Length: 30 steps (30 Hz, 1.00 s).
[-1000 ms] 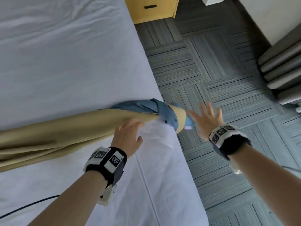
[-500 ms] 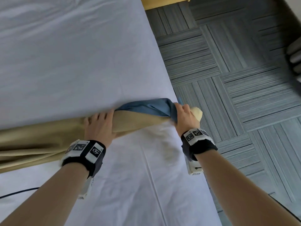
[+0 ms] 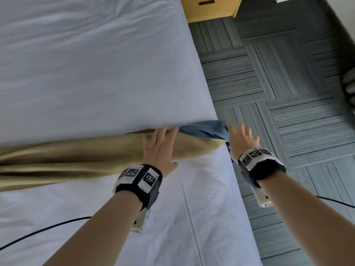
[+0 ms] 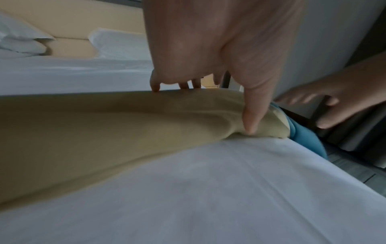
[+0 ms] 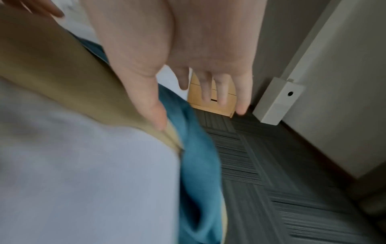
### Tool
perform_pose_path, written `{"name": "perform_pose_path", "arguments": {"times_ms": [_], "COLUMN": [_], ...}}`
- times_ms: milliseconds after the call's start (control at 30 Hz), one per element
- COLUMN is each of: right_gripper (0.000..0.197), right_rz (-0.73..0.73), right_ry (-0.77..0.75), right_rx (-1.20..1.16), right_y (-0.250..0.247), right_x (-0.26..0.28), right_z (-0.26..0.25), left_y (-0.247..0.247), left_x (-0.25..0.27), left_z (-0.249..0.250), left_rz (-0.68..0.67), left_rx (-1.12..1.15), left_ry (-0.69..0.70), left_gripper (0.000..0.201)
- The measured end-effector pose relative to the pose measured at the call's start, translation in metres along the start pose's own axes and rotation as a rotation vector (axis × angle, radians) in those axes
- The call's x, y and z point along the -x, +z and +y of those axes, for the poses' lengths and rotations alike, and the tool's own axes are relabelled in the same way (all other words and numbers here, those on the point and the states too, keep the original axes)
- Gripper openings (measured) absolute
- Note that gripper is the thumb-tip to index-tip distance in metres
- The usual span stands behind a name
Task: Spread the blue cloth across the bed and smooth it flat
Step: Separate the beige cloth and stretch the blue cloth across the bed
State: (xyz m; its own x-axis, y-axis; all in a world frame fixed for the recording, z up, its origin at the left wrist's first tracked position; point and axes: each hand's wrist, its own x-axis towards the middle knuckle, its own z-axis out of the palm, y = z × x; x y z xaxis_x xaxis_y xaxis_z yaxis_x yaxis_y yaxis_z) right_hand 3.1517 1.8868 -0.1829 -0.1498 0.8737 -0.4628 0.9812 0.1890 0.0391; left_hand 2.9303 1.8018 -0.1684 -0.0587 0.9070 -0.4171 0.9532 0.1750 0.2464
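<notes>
A long bunched cloth, tan on one face and blue on the other [image 3: 203, 129], lies across the white-sheeted bed [image 3: 92, 73] as a rumpled band running from the left side to the right edge. Its blue end folds over at that edge and droops over the side of the mattress toward the grey striped carpet floor [image 3: 288, 104].

The left hand [image 3: 158, 148] rests palm down on the tan roll near the right edge, fingers straight and slightly apart, thumb pressing the near side of the roll.

The right hand [image 3: 241, 140] hangs just past the bed's edge beside the blue end, fingers spread and straight, thumb touching the fold; it grips nothing.

White sheet lies bare on both sides of the band. A yellow wooden bedside cabinet [image 3: 211, 8] stands by the bed's far right corner.
</notes>
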Motion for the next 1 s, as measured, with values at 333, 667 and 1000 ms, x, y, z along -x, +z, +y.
{"name": "perform_pose_path", "arguments": {"times_ms": [333, 667, 1000], "right_gripper": [0.077, 0.062, 0.070], "right_rz": [0.238, 0.197, 0.096], "right_ry": [-0.511, -0.631, -0.707], "right_rx": [-0.154, -0.158, -0.005], "right_y": [0.009, 0.029, 0.046], "right_x": [0.084, 0.151, 0.172], "right_z": [-0.195, -0.408, -0.588], "left_y": [-0.009, -0.012, -0.014], "left_x": [0.113, 0.210, 0.274], "left_z": [-0.175, -0.347, -0.502], "left_rz": [0.253, 0.264, 0.219], "left_rx": [0.151, 0.303, 0.426], "left_ry": [-0.326, -0.337, -0.494], "left_gripper": [0.062, 0.038, 0.030]}}
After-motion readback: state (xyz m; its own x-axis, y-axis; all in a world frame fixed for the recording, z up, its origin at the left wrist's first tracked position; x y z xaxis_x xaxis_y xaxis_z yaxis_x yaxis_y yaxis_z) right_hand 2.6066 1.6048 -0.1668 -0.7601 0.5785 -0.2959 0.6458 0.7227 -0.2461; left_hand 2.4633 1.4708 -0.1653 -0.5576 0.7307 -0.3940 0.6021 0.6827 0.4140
